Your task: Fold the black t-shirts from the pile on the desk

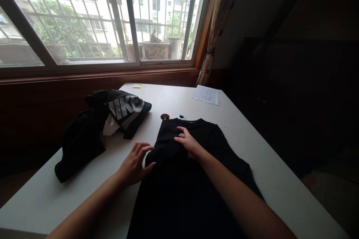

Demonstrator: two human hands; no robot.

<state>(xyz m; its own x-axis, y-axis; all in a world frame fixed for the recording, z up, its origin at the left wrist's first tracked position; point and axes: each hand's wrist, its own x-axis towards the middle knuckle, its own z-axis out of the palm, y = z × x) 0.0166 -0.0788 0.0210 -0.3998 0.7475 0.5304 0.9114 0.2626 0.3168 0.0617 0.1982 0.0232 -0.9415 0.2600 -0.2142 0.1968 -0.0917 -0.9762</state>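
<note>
A black shirt (pixel 179 194) lies spread on the white table, its collar end toward the window. At the shirt's left edge is my left hand (pixel 138 162), thumb and fingers apart, with nothing visible between them. Over the upper chest of the shirt reaches my right hand (pixel 187 142), its fingers spread and partly bent; I see nothing in it. Whether either hand presses on the cloth is hard to tell. The right sleeve side of the shirt (pixel 234 157) stretches down along the right. My right forearm covers part of the cloth.
A crumpled black garment (pixel 81 145) with large white lettering lies on the left of the white table (pixel 168 99). Papers (pixel 206 95) rest at the far right corner, a yellow note (pixel 137 86) at the far left. Beyond the collar are a round table hole (pixel 165 117) and a white roll-like object (pixel 181 117).
</note>
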